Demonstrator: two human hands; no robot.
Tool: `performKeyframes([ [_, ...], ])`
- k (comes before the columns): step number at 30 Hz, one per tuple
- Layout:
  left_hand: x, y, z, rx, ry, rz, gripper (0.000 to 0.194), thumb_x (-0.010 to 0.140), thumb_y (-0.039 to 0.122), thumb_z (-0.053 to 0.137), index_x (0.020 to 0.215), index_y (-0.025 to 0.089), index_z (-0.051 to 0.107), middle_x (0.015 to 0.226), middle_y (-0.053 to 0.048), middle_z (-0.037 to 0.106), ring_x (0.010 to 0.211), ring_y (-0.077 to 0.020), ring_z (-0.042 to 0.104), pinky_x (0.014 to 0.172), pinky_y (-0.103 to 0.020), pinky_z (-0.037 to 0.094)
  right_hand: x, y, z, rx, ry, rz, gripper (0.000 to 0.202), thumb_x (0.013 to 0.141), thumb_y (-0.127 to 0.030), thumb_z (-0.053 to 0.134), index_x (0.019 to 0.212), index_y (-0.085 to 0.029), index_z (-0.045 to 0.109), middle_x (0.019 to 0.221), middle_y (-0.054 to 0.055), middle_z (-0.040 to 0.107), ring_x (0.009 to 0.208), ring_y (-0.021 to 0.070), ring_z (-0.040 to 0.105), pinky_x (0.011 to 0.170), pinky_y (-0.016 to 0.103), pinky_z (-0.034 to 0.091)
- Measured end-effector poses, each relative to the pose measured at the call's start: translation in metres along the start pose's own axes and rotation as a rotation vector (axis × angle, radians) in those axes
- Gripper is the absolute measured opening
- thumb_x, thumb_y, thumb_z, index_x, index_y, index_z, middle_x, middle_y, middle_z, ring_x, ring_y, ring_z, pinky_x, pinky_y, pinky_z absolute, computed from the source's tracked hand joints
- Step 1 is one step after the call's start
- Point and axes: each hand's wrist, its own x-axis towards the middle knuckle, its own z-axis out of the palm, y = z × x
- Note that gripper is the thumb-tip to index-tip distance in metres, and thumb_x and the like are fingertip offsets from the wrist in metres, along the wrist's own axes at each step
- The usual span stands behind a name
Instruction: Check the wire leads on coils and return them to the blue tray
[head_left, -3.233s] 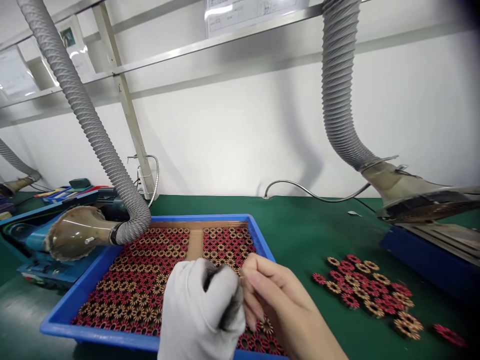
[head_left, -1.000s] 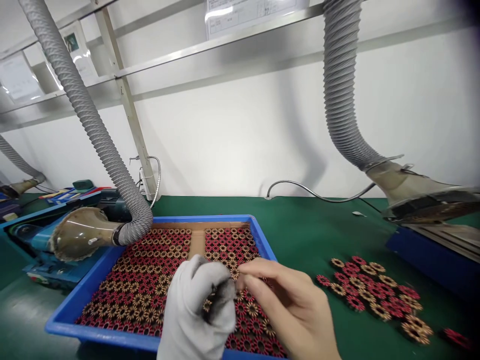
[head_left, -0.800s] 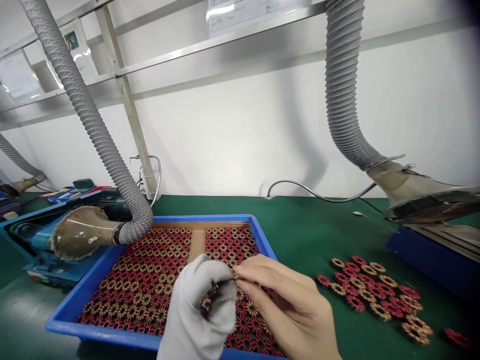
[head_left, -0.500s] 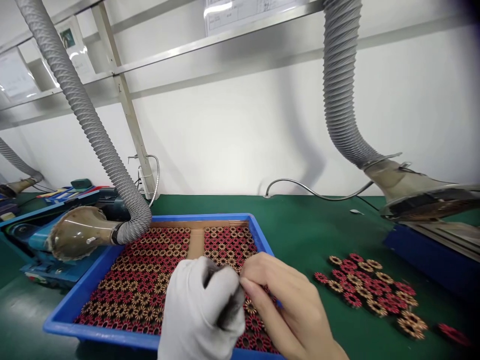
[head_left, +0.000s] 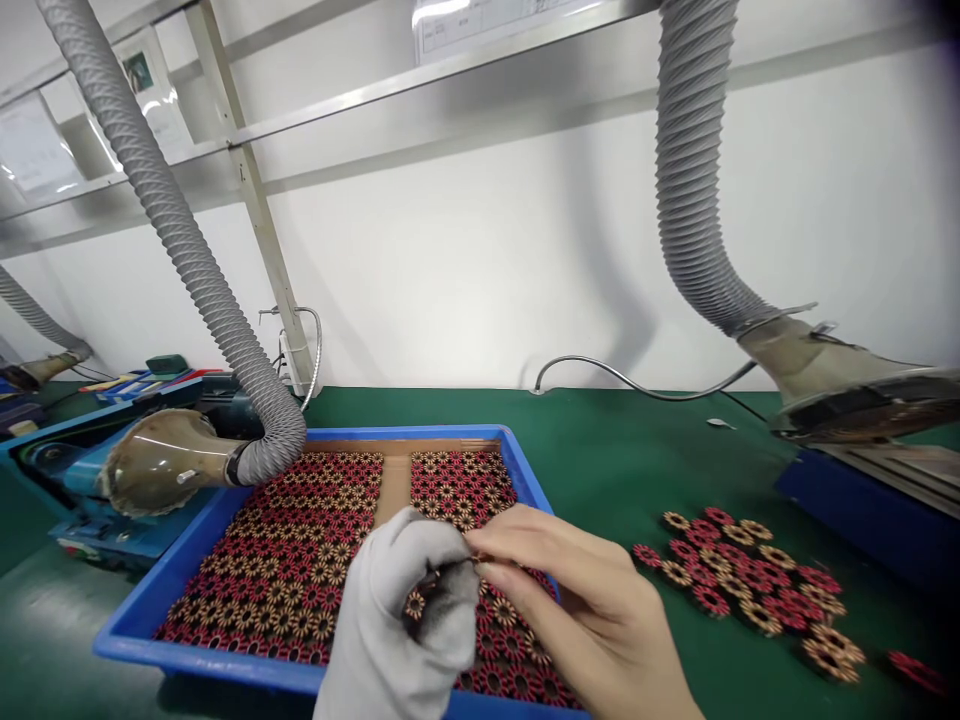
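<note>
Hands lifted slightly since 0.5 s ago, coil now visible. Left hand [head_left: 401, 625], gloved, grip closed round small wound coil [head_left: 415, 604]; bare right hand [head_left: 581, 610] pinches fine wire end at glove tip, fingers narrow. Both over near right corner of blue tray [head_left: 131, 625] w/ rows of red & tan coils. Loose coil pile [head_left: 742, 585] on green bench [head_left: 622, 460], right. Beyond: grey extraction hoses [head_left: 187, 240], white wall.
</note>
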Motion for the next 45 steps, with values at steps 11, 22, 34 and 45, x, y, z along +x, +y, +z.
performKeyframes([
  [11, -0.006, 0.006, 0.001, 0.172, -0.071, 0.064, 0.02, 0.079, 0.007, 0.044, 0.094, 0.02, 0.045, 0.071, -0.002, 0.045, 0.062, -0.013, 0.042, 0.057, -0.024, 0.038, -0.006, -0.004, 0.003, -0.172, 0.068, -0.106, 0.014, 0.073, 0.004, 0.049, 0.07, -0.009, 0.053, 0.064, 0.0, 0.052, 0.071, -0.0039, 0.046, 0.068, 0.009, 0.038],
  [22, -0.007, 0.002, 0.002, 0.126, 0.012, 0.039, 0.021, 0.081, 0.006, 0.048, 0.097, 0.02, 0.049, 0.075, -0.002, 0.049, 0.066, -0.0105, 0.048, 0.059, -0.022, 0.042, -0.01, -0.003, 0.001, 0.429, -0.011, 0.555, 0.036, 0.082, -0.033, 0.051, 0.06, -0.005, 0.051, 0.053, 0.002, 0.053, 0.054, -0.0033, 0.054, 0.055, 0.003, 0.044],
  [34, 0.004, 0.008, 0.005, -0.123, 0.01, -0.04, 0.022, 0.076, 0.003, 0.04, 0.088, 0.02, 0.045, 0.07, 0.004, 0.054, 0.061, -0.0064, 0.05, 0.062, -0.016, 0.046, -0.001, -0.002, 0.0, -0.009, 0.038, -0.105, 0.023, 0.063, 0.007, 0.061, 0.079, -0.01, 0.059, 0.071, -0.002, 0.06, 0.078, -0.0042, 0.057, 0.076, 0.008, 0.05],
  [45, -0.004, 0.006, 0.001, 0.089, 0.032, 0.027, 0.018, 0.081, 0.007, 0.045, 0.092, 0.021, 0.048, 0.07, -0.001, 0.049, 0.061, -0.0106, 0.048, 0.055, -0.021, 0.042, -0.009, -0.002, 0.002, 0.752, -0.178, 0.722, 0.046, 0.083, -0.044, 0.045, 0.059, -0.006, 0.044, 0.049, 0.002, 0.047, 0.05, -0.0013, 0.051, 0.052, 0.006, 0.042],
])
